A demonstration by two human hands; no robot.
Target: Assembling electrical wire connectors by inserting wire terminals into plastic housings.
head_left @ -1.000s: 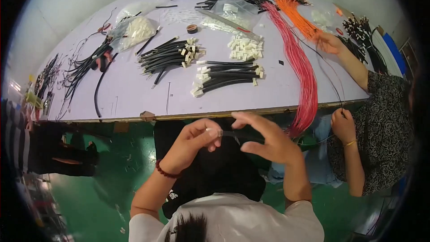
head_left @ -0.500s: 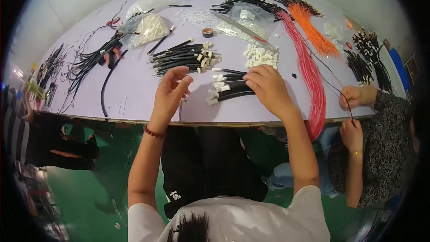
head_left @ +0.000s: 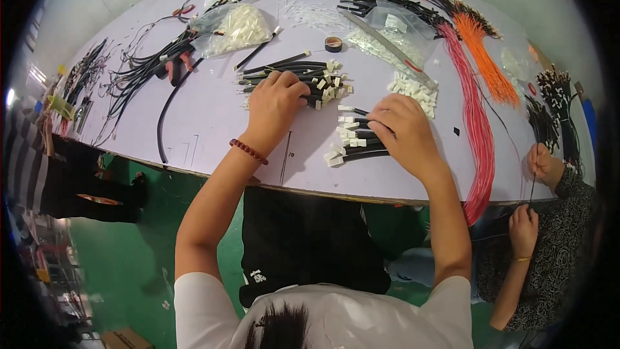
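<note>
My left hand (head_left: 276,105) reaches into the pile of short black cables (head_left: 284,64) with white connector ends. Its fingers are bent closed around a cable there; the fingertips are partly hidden. My right hand (head_left: 402,130) lies over a smaller row of black cables (head_left: 368,153), whose white connectors (head_left: 336,155) point left. The right thumb and fingers are apart, resting on or just above the cables. Behind this hand is a heap of loose white connectors (head_left: 413,90).
Around the white table (head_left: 226,148) lie a tape roll (head_left: 333,44), bags of white parts (head_left: 242,29), red-handled pliers (head_left: 174,68), a pink wire bundle (head_left: 475,142) and an orange wire bundle (head_left: 484,58). At right, a co-worker's hands (head_left: 542,165) hold a dark wire.
My left hand has moved from above the table's front area up onto the larger cable pile, its fingers closing. My right hand stays by the smaller row. The whole view has shifted slightly.
</note>
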